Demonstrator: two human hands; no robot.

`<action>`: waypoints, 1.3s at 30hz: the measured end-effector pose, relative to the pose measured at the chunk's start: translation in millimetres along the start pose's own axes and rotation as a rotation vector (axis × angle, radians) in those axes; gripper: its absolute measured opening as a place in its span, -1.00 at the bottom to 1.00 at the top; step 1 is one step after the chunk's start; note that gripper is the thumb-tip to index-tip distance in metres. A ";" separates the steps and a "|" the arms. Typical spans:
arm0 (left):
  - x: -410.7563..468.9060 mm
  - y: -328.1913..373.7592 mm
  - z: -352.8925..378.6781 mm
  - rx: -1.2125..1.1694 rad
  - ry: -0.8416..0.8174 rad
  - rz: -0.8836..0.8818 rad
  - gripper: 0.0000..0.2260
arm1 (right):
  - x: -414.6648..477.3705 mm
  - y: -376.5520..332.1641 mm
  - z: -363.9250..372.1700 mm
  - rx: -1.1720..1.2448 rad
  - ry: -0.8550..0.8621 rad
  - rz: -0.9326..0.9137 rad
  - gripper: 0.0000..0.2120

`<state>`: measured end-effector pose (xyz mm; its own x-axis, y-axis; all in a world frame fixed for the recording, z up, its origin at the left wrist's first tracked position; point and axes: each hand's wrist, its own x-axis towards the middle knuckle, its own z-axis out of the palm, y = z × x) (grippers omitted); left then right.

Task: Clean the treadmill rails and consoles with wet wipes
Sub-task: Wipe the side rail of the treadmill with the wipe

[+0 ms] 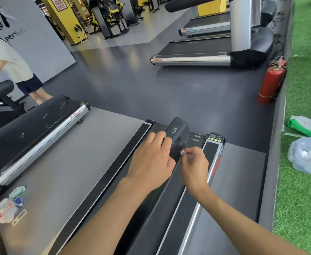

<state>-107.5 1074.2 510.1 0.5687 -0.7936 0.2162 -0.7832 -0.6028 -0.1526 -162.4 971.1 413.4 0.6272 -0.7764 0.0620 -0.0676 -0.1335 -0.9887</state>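
The left hand (151, 159) rests spread on the black handle (177, 137); at its three o'clock, the right hand (194, 166) pinches a wet wipe (183, 152). So small a grip may let it slip.

Quick tally: four treadmills are seen, the near one (197, 181), one at left (40, 133), two further back (193, 54) (206, 24). Two fire extinguishers (269, 83) (278, 62) are counted, two wipe packs (306, 126) (17, 192), two plastic bags (307, 155) (3, 210), two hands (151, 161) (194, 166).
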 end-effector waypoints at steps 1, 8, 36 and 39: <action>-0.7 0.1 0.1 0.007 0.007 0.001 -0.78 | 1.5 0.9 0.4 0.008 -0.002 0.042 -0.84; -1.4 0.2 0.6 0.007 0.019 0.002 -0.76 | 9.7 11.0 4.3 0.004 -0.034 0.178 -0.91; -2.2 2.3 -2.8 0.011 -0.008 -0.018 -0.78 | 21.5 -17.0 -6.0 -0.134 -0.021 -0.298 -0.86; -2.8 2.4 -2.5 0.008 -0.003 -0.016 -0.79 | 27.2 -19.4 -5.2 -0.162 0.001 -0.326 -0.85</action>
<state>-111.6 1075.2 511.5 0.5815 -0.7844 0.2159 -0.7723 -0.6157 -0.1567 -148.1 949.4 434.9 0.6349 -0.6777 0.3709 0.0141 -0.4698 -0.8827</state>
